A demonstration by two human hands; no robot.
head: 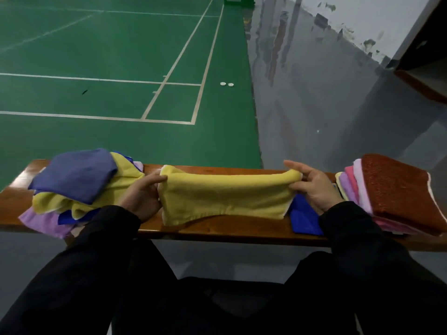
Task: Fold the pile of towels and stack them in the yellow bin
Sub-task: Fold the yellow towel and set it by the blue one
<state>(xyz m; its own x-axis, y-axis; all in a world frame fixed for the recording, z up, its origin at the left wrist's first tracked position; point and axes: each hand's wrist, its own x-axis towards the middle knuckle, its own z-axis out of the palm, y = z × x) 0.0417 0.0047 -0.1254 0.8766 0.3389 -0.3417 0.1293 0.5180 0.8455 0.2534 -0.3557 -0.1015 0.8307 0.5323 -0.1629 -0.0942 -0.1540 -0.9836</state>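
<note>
A yellow towel (225, 198) is stretched across the middle of a wooden bench (217, 228). My left hand (142, 197) pinches its left edge and my right hand (314, 187) pinches its top right corner. To the left lies a loose pile of towels (75, 187) in dark blue, yellow and lilac. At the right is a stack of folded towels (396, 197) with a red-brown one on top and pink and lilac ones beneath. A bright blue towel (303, 220) lies under my right wrist. No yellow bin is in view.
The bench is narrow, with its front edge close to my knees. Beyond it lie a green court floor (108, 56) with white lines and a grey floor (326, 105). Two small white caps (227, 84) sit on the court. A wooden cabinet (425, 68) stands at far right.
</note>
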